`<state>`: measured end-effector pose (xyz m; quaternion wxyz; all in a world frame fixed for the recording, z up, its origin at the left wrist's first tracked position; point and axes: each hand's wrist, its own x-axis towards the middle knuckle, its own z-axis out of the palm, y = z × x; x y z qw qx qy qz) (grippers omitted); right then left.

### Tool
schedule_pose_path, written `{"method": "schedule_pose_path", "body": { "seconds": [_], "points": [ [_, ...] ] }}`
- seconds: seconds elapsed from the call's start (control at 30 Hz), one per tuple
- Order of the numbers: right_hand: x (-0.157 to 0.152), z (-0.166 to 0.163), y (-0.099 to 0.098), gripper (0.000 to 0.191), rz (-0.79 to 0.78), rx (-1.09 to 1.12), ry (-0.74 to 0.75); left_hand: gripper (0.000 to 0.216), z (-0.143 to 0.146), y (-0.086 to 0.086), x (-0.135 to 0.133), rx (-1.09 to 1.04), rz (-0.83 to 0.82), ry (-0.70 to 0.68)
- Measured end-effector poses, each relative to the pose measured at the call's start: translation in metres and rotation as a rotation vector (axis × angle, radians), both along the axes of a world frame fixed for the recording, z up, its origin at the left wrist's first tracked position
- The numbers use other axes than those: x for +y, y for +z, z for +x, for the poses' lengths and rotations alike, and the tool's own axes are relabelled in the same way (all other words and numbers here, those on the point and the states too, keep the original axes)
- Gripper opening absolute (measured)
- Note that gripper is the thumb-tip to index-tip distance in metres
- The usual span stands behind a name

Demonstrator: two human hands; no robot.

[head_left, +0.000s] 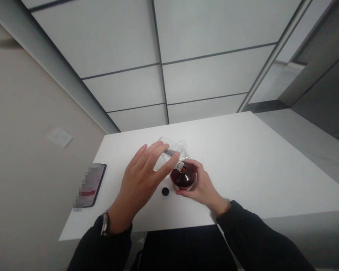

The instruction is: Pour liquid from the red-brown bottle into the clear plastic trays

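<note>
My left hand [144, 175] is closed around a small clear bottle [180, 165] with a threaded neck and a dark label. It is tilted so that its neck meets the mouth of a brown bottle [183, 180]. Fingers of my right hand [200, 184] wrap the brown bottle's side as it stands upright on the white table [228, 150]. Whether liquid is flowing between the two I cannot tell. Just left of the brown bottle lies a round black cap [165, 191]. Behind my left fingers is clear plastic packaging [183, 148], partly hidden.
At the table's left edge lies a phone [94, 188], partly blurred out. A wall socket [60, 137] is on the left wall. White panelled doors [209, 81] rise behind the table's far edge.
</note>
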<state>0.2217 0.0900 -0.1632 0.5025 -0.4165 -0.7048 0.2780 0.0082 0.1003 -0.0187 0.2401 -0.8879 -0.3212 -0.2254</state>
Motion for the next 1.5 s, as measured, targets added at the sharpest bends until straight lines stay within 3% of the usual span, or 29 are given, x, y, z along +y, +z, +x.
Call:
{"method": "schedule_pose_path", "body": {
  "seconds": [1.5],
  "points": [
    [0.0004, -0.0015, 0.0005, 0.090, 0.013, 0.026, 0.007, 0.037, 0.0019, 0.0010, 0.0021, -0.002, 0.069, -0.043]
  ]
}}
